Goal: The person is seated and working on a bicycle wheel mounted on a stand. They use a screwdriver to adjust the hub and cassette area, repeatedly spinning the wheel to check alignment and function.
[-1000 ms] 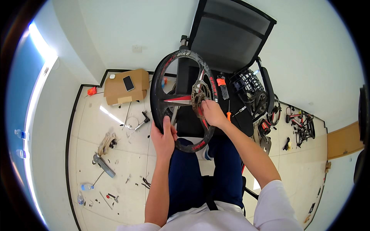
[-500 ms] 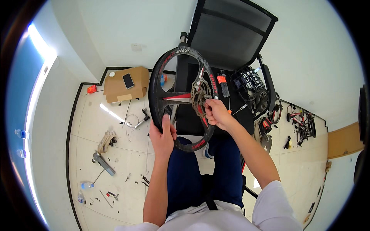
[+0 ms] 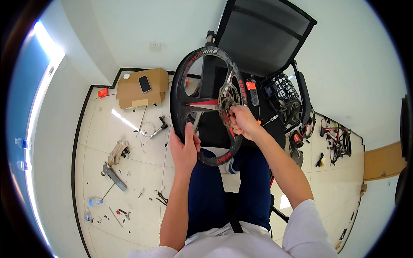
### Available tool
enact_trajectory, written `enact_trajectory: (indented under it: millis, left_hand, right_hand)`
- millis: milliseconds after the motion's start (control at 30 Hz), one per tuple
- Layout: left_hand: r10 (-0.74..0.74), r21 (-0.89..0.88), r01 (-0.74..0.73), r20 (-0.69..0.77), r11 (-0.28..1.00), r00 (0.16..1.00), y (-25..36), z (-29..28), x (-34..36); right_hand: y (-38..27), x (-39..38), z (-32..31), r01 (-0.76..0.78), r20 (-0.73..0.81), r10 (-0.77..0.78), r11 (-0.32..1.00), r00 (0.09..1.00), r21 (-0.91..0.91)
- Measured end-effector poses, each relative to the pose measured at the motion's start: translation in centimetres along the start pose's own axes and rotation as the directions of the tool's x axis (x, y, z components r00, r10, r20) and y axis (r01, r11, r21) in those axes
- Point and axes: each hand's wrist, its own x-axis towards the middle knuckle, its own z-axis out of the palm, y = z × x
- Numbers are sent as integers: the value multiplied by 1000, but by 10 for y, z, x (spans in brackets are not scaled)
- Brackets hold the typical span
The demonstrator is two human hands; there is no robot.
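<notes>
A black bicycle wheel (image 3: pixel 180 103) with red-marked spokes stands upright in front of me, above the seat edge of a black chair (image 3: pixel 211 133). My left hand (image 3: pixel 185 148) holds its tire at the lower left, thumb on the near side and fingers wrapped behind. A round metal brake disc (image 3: pixel 224 94) is mounted at the wheel's hub, facing right. The fingers of my right hand (image 3: pixel 244 121) are pinched around the axle end beside the disc. They cover whatever small part may sit there.
On the chair seat lie an orange-and-black item (image 3: pixel 253 92), a screwdriver and a black basket (image 3: pixel 279 88). A phone (image 3: pixel 145 84) rests on flattened cardboard (image 3: pixel 129 94). Tools, bottles and loose bike parts (image 3: pixel 114 176) are scattered on the left floor; a partly dismantled bicycle (image 3: pixel 337 142) lies right.
The wheel and both hands appear slightly higher and to the right, as the whole view has shifted a little. My right fingers have closed further over the axle end; both grips continue.
</notes>
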Motion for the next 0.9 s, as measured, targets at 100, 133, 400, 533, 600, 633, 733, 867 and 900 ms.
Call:
enact_trajectory:
  millis: [100,133,400,533,600,633,733,867,900]
  left_hand:
    - [3,-7,-3,14,1000,1000,2,3,3]
    - [6,1,-6,8,1000,1000,0,2,4]
    - [3,-1,-3,18,1000,1000,3,0,2]
    - [-12,-17,12,15,1000,1000,0,6,2]
    - [-2,-16,3,7,1000,1000,2,0,4]
    - [-6,-20,6,6,1000,1000,2,1,3]
    - [-15,-28,15,1,999,1000,2,3,2]
    - [-7,-7,7,8,1000,1000,1,2,3]
    - [0,-6,0,6,1000,1000,1,3,3]
  right_hand:
    - [6,7,-1,119,-94,-165,920,982,-374]
    - [14,15,-8,313,-27,-411,732,911,-605]
    - [13,5,-36,410,378,-605,-91,701,-907]
    - [29,19,-41,525,13,-616,659,787,-538]
    - [12,3,-22,12,102,-20,997,995,75]
    - [10,-3,-15,2,104,-13,995,994,104]
    - [6,0,-15,-7,137,-13,990,991,141]
    - [8,1,-10,-8,72,1,996,997,89]
    - [6,0,-9,-6,61,0,996,998,90]
